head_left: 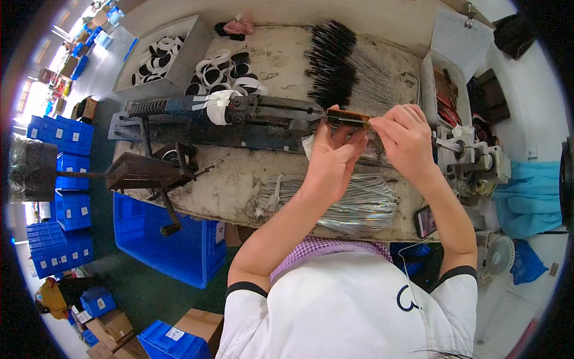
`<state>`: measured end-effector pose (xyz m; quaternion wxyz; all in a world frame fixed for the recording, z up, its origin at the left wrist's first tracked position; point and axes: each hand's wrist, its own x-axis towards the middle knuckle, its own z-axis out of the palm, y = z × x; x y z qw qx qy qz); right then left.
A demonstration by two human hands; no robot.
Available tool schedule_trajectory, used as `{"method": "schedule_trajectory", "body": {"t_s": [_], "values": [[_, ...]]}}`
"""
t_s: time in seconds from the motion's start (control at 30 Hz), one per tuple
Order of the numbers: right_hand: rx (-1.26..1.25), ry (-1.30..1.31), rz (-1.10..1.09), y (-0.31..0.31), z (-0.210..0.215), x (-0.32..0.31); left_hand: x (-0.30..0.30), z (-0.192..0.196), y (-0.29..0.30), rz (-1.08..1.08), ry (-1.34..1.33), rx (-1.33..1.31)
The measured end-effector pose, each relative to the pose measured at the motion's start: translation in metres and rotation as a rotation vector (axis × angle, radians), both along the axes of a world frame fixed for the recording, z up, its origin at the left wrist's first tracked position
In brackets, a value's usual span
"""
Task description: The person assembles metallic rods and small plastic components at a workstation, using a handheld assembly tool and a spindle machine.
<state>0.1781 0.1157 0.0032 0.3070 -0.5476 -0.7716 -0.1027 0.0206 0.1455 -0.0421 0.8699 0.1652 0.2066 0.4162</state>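
Observation:
A long dark metal bench machine [270,113] lies across the worktable, with a coiled spring at its left end. At its right end sits a narrow dark block with an orange-brown edge [347,118], and a thin silvery wire [353,121] runs along it. My left hand [336,152] is curled under the block, thumb and fingers closed at its near side; what they grip is partly hidden. My right hand [408,140] pinches the right end of the wire with thumb and forefinger. A bundle of silvery wires [359,200] lies on the table below my hands.
Black-tipped wires [332,63] fan out behind the machine. White and black rings [224,72] lie loose and in a grey bin [194,57]. A crank handle [170,228] juts over a blue crate [209,251]. Right are a tool tray [426,75], small machine [478,152] and phone [425,222].

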Motion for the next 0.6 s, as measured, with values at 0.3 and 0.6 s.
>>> {"method": "schedule_trajectory", "body": {"t_s": [0.3, 0.6], "values": [[0.016, 0.011, 0.015, 0.005, 0.001, -0.009, 0.0, 0.002, 0.001, -0.03, -0.028, 0.001], [-0.002, -0.059, -0.015, 0.002, 0.007, -0.01, 0.0, 0.006, 0.0, -0.031, -0.026, 0.009]]}}
